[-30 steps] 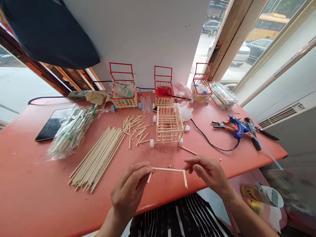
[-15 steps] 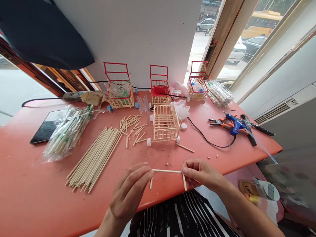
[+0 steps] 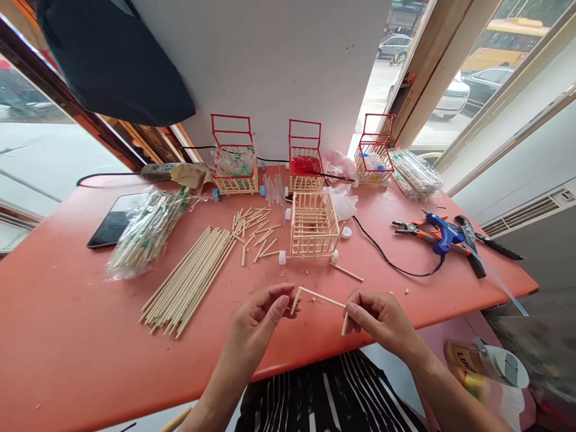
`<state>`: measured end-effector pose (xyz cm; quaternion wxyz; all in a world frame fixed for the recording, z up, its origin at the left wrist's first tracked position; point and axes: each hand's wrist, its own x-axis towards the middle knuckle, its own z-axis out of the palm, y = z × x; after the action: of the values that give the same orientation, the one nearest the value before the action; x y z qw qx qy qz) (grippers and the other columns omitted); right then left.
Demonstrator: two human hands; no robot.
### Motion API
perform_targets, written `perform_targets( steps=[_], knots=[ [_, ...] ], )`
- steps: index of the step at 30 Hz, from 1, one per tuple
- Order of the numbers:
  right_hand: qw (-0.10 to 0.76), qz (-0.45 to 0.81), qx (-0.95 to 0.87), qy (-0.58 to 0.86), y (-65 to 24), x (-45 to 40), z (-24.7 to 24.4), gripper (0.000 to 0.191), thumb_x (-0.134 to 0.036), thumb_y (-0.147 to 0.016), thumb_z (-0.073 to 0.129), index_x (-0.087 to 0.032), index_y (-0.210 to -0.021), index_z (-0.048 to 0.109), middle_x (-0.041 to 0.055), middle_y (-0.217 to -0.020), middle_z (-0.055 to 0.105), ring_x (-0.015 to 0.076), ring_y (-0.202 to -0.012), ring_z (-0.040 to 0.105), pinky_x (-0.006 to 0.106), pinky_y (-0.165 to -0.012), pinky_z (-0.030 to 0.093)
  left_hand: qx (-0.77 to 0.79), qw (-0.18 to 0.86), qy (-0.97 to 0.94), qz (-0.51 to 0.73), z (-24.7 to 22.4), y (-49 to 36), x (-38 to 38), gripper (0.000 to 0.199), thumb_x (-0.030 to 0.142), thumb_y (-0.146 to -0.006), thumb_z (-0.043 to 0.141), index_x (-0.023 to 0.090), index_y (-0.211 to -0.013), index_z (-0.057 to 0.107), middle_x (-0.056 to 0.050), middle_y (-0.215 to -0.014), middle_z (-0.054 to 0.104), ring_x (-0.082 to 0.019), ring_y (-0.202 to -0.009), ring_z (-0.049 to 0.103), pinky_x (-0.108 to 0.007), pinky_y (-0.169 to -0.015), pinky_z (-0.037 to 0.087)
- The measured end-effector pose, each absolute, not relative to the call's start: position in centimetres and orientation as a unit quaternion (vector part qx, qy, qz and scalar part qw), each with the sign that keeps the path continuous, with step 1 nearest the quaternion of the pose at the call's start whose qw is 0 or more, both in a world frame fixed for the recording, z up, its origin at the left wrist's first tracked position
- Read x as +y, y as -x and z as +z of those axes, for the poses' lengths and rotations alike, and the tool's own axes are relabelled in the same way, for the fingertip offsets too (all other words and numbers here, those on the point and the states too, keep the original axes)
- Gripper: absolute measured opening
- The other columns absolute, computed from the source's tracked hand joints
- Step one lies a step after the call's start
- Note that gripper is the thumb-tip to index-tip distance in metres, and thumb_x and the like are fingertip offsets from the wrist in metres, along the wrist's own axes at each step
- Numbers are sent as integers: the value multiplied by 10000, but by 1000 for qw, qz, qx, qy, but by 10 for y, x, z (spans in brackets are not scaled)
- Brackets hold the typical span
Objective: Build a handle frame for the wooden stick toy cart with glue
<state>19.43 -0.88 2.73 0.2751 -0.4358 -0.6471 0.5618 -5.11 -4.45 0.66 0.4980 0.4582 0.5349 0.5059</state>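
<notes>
A three-sided frame of pale wooden sticks (image 3: pixel 321 297) is held over the front of the table, one long stick with a short leg at each end. My right hand (image 3: pixel 375 315) pinches its right corner between thumb and fingers. Beside the left leg is my left hand (image 3: pixel 265 312), its thumb apart from the curled fingers; the fingertips lie just behind that leg, and whether they touch it I cannot tell. Beyond the hands stands a small stick-built cart (image 3: pixel 314 225) with white wheels. A loose short stick (image 3: pixel 346 272) lies by its right front wheel.
Long sticks (image 3: pixel 191 279) and short cut pieces (image 3: pixel 254 231) lie left of the cart, near bagged sticks (image 3: pixel 146 231) and a tablet (image 3: pixel 110 228). A blue glue gun (image 3: pixel 445 234) and pliers (image 3: pixel 407 228) lie right. Red-handled carts (image 3: pixel 234 171) line the wall.
My left hand has loosened from the frame's left corner and turned, thumb now apart from the fingers. The frame has tilted, its left end raised. My right hand still grips its corner.
</notes>
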Motion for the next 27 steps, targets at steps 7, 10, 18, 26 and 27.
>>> perform_targets(
  steps=[7, 10, 18, 26, 27],
  knots=[
    [269, 477, -718, 430, -193, -14, 21, 334, -353, -1021, 543, -166, -780, 680, 29, -674, 732, 118, -586, 606, 226, -566, 428, 534, 559, -413, 481, 17, 46, -37, 281, 414, -849, 724, 141, -908, 759, -79, -783, 791, -189, -697, 723, -300, -671, 611],
    [266, 469, -728, 423, -193, -14, 23, 311, -327, -1011, 553, -170, -772, 679, 23, -670, 733, 118, -578, 606, 227, -564, 416, 542, 559, -422, 465, 20, 46, -38, 242, 393, -848, 713, 156, -817, 748, -62, -738, 776, -179, -680, 712, -287, -673, 598],
    [254, 485, -721, 426, -192, -15, 21, 285, -273, -992, 548, -173, -744, 647, 17, -662, 727, 129, -592, 635, 225, -585, 434, 548, 559, -426, 455, 15, 46, -39, 240, 387, -821, 723, 161, -740, 734, -59, -678, 761, -183, -635, 706, -281, -630, 590],
    [239, 518, -696, 435, -192, -17, 16, 302, -296, -998, 548, -165, -743, 643, 18, -680, 727, 132, -611, 642, 221, -584, 439, 551, 565, -432, 437, 17, 48, -38, 292, 428, -840, 718, 154, -749, 756, -75, -689, 765, -193, -636, 711, -302, -643, 614],
    [239, 532, -686, 435, -192, -16, 16, 317, -328, -1001, 550, -164, -746, 642, 17, -677, 723, 132, -610, 639, 222, -582, 437, 545, 570, -440, 430, 17, 49, -37, 323, 456, -852, 704, 151, -770, 769, -85, -706, 774, -198, -639, 720, -312, -648, 624]
  ],
)
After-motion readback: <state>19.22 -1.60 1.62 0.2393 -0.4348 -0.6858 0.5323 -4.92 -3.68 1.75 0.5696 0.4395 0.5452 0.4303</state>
